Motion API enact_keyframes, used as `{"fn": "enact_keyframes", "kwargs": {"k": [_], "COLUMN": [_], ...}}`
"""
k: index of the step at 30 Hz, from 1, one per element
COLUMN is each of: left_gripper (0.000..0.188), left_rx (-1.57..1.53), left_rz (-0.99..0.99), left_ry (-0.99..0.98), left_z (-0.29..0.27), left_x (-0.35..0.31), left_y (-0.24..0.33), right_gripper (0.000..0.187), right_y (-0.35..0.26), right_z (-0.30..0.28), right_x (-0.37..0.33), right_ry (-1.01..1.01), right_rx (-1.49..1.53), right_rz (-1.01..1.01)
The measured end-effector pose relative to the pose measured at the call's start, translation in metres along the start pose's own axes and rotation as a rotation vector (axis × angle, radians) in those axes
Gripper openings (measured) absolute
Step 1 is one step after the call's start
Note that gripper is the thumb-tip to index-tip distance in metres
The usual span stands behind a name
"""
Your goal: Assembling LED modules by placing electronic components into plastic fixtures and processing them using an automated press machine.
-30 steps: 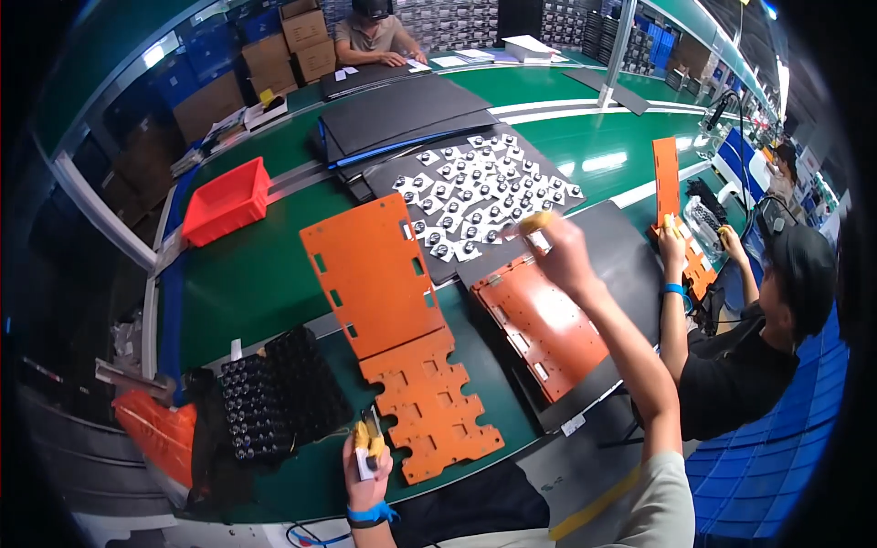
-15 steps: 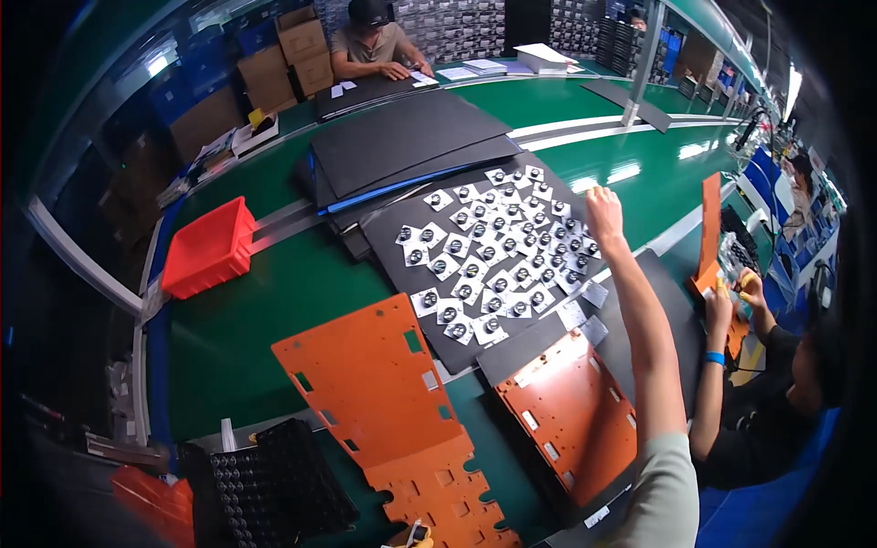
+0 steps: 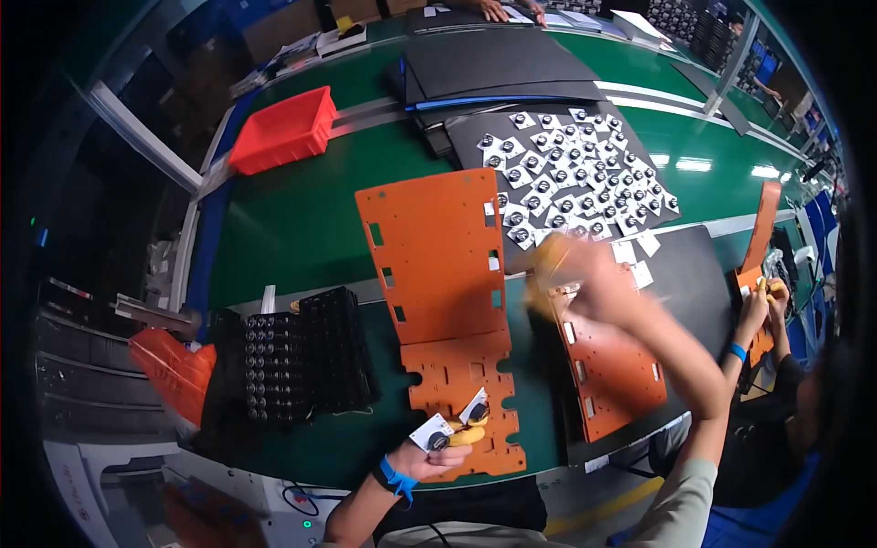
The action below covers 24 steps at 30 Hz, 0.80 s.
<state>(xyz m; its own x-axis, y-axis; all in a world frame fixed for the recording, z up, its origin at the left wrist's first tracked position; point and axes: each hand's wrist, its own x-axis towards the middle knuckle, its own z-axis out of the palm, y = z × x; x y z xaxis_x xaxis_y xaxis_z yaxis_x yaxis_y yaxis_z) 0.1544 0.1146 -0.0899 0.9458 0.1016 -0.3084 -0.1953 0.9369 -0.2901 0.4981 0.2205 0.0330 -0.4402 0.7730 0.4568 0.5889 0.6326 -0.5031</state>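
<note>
My left hand [image 3: 426,459], with yellow finger covers and a blue wristband, is closed on two small white square boards [image 3: 429,431] with black round parts. It is just above the lower, notched part of an orange panel [image 3: 429,247], whose taller plain part leans up behind it. Smeared by motion, my right hand [image 3: 594,279] is over the upper end of a second orange panel [image 3: 614,370]; whether it holds anything does not show. Beyond it, many similar white boards [image 3: 566,180] with black round parts lie on a black sheet.
A black tray [image 3: 274,370] with rows of round parts stands left of the orange panel. Further off are a red bin [image 3: 285,132] and stacked black sheets [image 3: 498,64]. At right, a co-worker's hands [image 3: 763,306] work on another orange panel. A person's hands show across the bench.
My view has tilted down and shifted left. The right hand has come back from the far right edge of the boards toward me. My left hand, barely visible before, now shows holding two boards.
</note>
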Motion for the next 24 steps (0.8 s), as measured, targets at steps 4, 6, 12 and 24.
{"fn": "enact_keyframes", "kwargs": {"k": [4, 6, 12, 24], "left_gripper": [0.037, 0.047, 0.045, 0.073], "left_rx": [0.164, 0.220, 0.177, 0.849], "left_rz": [-0.129, -0.141, -0.438, -0.219], "left_ry": [-0.103, 0.038, -0.076, 0.135], "left_z": [0.012, 0.010, -0.023, 0.037], "left_x": [0.019, 0.009, 0.002, 0.019], "left_y": [-0.031, -0.043, -0.065, -0.073], "right_gripper": [0.035, 0.020, 0.020, 0.018], "right_y": [-0.112, -0.127, -0.172, -0.118], "right_z": [0.027, 0.050, 0.050, 0.004], "right_x": [-0.021, -0.030, -0.044, -0.062], "right_ry": [-0.375, -0.499, -0.683, -0.511], "right_rx": [0.149, 0.148, 0.126, 0.026], "right_rz": [-0.224, -0.267, -0.321, 0.065]}}
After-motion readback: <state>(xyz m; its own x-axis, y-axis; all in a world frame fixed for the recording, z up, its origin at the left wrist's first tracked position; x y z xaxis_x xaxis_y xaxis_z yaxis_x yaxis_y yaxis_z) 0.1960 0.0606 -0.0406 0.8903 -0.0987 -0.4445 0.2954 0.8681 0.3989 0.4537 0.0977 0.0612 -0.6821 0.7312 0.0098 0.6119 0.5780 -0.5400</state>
